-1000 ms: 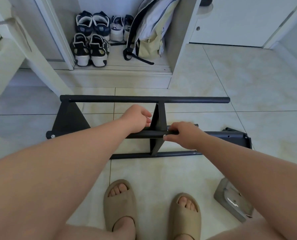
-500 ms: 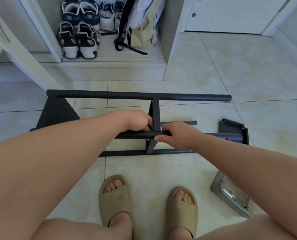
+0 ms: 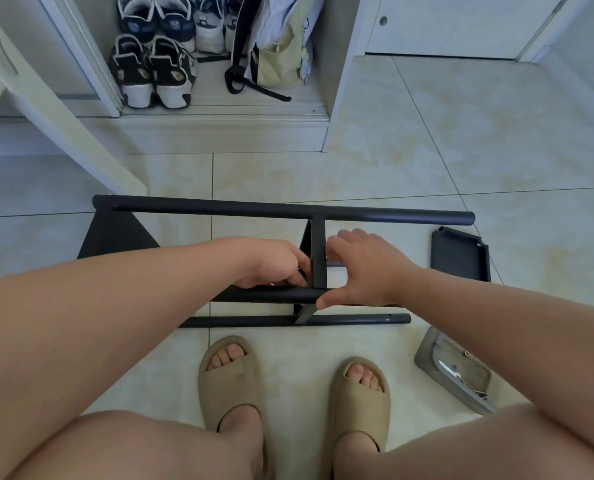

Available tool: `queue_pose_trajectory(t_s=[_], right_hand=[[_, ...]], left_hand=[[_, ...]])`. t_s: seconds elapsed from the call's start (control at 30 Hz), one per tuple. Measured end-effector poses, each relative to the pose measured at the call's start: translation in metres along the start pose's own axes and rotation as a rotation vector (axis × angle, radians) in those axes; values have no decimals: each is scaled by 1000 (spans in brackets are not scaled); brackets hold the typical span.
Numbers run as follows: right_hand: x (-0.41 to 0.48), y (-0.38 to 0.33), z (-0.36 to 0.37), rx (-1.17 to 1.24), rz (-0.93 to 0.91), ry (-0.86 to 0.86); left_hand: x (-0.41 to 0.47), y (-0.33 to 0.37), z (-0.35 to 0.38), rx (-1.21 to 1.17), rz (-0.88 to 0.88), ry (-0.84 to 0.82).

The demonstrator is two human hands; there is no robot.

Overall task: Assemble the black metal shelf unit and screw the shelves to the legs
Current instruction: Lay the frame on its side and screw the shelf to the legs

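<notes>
A person squats over the black metal shelf unit (image 3: 318, 237), which lies on its side on the tile floor (image 3: 462, 150), just beyond a pair of beige slippers (image 3: 231, 379); the far leg (image 3: 219, 209) runs left to right across the scene, the middle shelf (image 3: 319, 268) stands on edge between it and the near leg (image 3: 271, 296), and another leg (image 3: 358, 319) lies on the tiles nearest the feet; the end shelf (image 3: 115, 233) closes the frame at the left.

The left hand (image 3: 275, 263) sits just left of the middle shelf where it meets the near leg, its fingers curled in against the panel; whether they grip anything cannot be told from this angle. The right hand (image 3: 365, 268) is spread wide on the right side of the same shelf, fingers extended toward the far side and the thumb tip resting on the near leg; it clasps nothing.

A loose shelf panel (image 3: 458, 254) lies on the floor to the right, near the far leg's end; a grey tray (image 3: 425, 355) of small hardware sits near right, beside the person's knee; shoes (image 3: 150, 71) and a backpack (image 3: 278, 57) fill an open cupboard at the far side.
</notes>
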State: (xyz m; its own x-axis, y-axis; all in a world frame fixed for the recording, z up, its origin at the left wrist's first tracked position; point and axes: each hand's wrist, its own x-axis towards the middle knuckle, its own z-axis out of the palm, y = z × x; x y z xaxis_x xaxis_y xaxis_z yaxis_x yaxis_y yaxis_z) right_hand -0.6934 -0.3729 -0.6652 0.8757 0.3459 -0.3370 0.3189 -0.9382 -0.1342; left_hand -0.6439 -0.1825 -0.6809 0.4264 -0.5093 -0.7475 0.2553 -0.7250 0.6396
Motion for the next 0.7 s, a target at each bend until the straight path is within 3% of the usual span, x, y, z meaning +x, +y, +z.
queue_pose_trajectory(t_s=[0.1, 0.4, 0.7], right_hand=[[-2, 3, 2, -117, -26, 108], [26, 20, 7, -146, -51, -80], [29, 22, 13, -96, -55, -74]], left_hand=[[2, -7, 1, -93, -4, -26], [9, -1, -2, -110, -58, -88], [17, -9, 0, -156, -40, -33]])
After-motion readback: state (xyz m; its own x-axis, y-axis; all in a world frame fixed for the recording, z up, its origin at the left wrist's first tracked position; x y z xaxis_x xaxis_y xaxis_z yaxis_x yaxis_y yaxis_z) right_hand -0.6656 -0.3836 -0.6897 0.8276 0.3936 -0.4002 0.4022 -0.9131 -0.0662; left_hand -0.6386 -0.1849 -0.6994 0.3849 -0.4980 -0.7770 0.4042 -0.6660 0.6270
